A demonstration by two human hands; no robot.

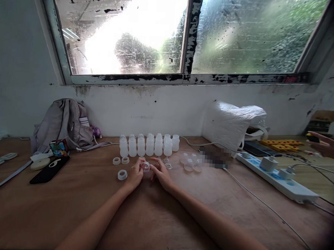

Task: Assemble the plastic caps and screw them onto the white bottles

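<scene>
A clear bottle collar ring is held up just above the table, between my two hands. My left hand grips it from the left with fingers closed. From the right, the bent fingers of my right hand press against its edge. Small translucent baby bottles stand upright in rows behind my hands. Left of my left hand, a loose collar ring lies on the table, with two others behind it. More clear rings lie partly hidden behind my right hand. Clear dome caps sit farther right.
A grey backpack leans on the wall at left, near a black phone-like slab. At right are a white power strip with cables, a silvery bag and yellow parts. Another person's hand reaches in at far right.
</scene>
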